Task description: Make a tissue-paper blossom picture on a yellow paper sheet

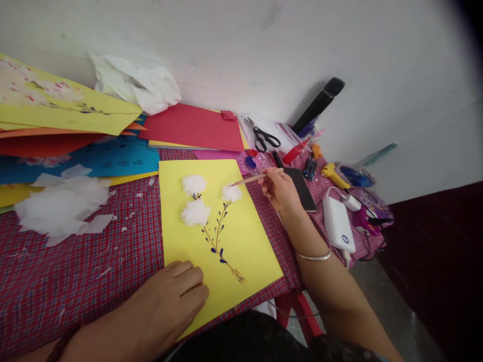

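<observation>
My right hand [279, 190] pinches a thin paintbrush [251, 179], its tip touching the fluffy white flower [232, 194] at the right of a yellow sheet of paper [241, 241]. Two more white tufts, an upper flower [194, 184] and a lower flower [195, 213], are on the sheet's left side. Below them run painted brown stems with dark blue leaves [213, 250]. My left hand [173, 291] lies on the sheet's lower left part, fingers lowered onto the paper and holding nothing.
White paper scraps [64, 206] lie heaped on the checked tablecloth [128, 251] at left. Coloured sheets [188, 128], black scissors [262, 138] and a crumpled white bag [136, 83] line the wall. A black notebook [300, 188], glue gun [335, 175] and power bank [338, 223] sit at right.
</observation>
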Tool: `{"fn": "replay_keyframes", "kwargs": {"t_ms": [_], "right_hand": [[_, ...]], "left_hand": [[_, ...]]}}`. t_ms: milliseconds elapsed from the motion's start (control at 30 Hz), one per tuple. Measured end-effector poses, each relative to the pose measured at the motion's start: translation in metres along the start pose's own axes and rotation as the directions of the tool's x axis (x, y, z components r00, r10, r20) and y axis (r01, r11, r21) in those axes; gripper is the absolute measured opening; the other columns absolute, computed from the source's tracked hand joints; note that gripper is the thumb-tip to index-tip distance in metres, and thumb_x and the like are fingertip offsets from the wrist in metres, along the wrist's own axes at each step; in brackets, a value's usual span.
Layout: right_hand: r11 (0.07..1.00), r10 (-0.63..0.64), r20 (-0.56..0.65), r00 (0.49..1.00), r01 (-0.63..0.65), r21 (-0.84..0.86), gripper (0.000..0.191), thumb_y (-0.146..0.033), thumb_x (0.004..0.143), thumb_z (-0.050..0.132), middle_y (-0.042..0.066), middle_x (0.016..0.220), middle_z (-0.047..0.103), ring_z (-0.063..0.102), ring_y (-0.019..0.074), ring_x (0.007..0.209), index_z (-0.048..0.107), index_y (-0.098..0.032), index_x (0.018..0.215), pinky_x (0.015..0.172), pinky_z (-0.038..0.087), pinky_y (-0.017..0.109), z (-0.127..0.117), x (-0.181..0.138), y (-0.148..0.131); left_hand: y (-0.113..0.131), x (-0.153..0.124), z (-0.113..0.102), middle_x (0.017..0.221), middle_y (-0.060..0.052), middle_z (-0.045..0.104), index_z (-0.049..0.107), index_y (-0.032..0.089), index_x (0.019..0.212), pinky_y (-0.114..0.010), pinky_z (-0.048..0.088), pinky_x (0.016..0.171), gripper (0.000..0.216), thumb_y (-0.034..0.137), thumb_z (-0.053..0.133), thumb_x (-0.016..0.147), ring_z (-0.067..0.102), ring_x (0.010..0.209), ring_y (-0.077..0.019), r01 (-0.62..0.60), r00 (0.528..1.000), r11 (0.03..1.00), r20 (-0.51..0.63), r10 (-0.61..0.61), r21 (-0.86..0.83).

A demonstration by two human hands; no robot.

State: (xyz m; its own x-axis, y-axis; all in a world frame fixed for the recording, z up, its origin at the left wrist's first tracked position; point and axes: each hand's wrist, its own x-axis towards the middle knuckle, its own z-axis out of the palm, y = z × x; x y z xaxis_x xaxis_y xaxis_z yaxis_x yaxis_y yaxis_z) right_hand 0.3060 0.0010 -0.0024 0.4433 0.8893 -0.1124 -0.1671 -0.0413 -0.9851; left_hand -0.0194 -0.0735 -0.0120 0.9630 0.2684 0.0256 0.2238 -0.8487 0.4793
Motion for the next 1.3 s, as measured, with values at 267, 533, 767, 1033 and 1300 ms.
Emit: {"fn": "replay_keyframes", "kwargs": {"t_ms": [267, 533, 767, 1033, 1300], "right_hand": [[0.994, -0.101, 0.018, 0.995, 0.102, -0.047, 0.027, -0.042, 0.074, 0.075, -0.004, 0.059, 0.065, 0.051, 0.0061, 0.04, 0.064, -0.02, 0.082, 0.034, 0.026, 0.017, 0.003, -0.003, 0.001], [0.974, -0.218, -0.13, 0.967, 0.207, -0.091, 0.022, -0.041, 0.079, 0.071, -0.006, 0.056, 0.058, 0.047, 0.0067, 0.041, 0.062, -0.021, 0.082, 0.038, 0.032, 0.019, -0.011, 0.005, -0.005], [0.916, -0.4, -0.23, 0.887, 0.375, -0.146, 0.024, -0.044, 0.085, 0.062, -0.002, 0.072, 0.07, 0.063, 0.0114, 0.058, 0.065, -0.024, 0.096, 0.059, 0.051, 0.024, -0.036, 0.032, 0.0], [0.85, -0.481, -0.062, 0.875, 0.447, -0.28, 0.028, -0.047, 0.087, 0.062, 0.003, 0.088, 0.076, 0.072, 0.0158, 0.082, 0.068, -0.023, 0.101, 0.077, 0.056, 0.029, -0.034, 0.051, 0.015], [0.827, -0.464, 0.071, 0.883, 0.461, -0.321, 0.032, -0.05, 0.089, 0.062, 0.004, 0.101, 0.076, 0.073, 0.0158, 0.097, 0.07, -0.023, 0.104, 0.091, 0.055, 0.031, -0.035, 0.063, 0.024]], "left_hand": [[-0.002, -0.001, 0.001, 0.084, -0.001, 0.062, 0.059, 0.02, 0.082, -0.034, 0.035, 0.069, 0.027, -0.006, 0.055, 0.078, 0.049, 0.076, -0.0202, -0.02, 0.999, 1.0, -0.029, 0.02, 0.002], [-0.001, -0.002, 0.001, 0.089, -0.001, 0.064, 0.061, 0.021, 0.087, -0.032, 0.039, 0.075, 0.028, -0.005, 0.053, 0.082, 0.053, 0.08, -0.0199, 0.018, 0.999, 1.0, 0.036, -0.019, 0.02], [-0.005, -0.003, 0.005, 0.089, -0.002, 0.065, 0.06, 0.022, 0.088, -0.031, 0.042, 0.077, 0.023, 0.001, 0.051, 0.088, 0.052, 0.079, -0.0186, -0.021, 1.0, 0.999, 0.001, 0.021, 0.037], [-0.004, -0.001, 0.003, 0.087, -0.002, 0.064, 0.061, 0.022, 0.087, -0.031, 0.041, 0.075, 0.024, 0.001, 0.049, 0.09, 0.051, 0.078, -0.0184, -0.024, 1.0, 0.999, -0.006, 0.024, 0.032], [-0.004, 0.0, 0.002, 0.086, -0.001, 0.063, 0.06, 0.021, 0.085, -0.029, 0.041, 0.077, 0.021, 0.002, 0.053, 0.091, 0.051, 0.079, -0.0177, -0.015, 1.0, 0.999, 0.013, 0.015, 0.05]]}}
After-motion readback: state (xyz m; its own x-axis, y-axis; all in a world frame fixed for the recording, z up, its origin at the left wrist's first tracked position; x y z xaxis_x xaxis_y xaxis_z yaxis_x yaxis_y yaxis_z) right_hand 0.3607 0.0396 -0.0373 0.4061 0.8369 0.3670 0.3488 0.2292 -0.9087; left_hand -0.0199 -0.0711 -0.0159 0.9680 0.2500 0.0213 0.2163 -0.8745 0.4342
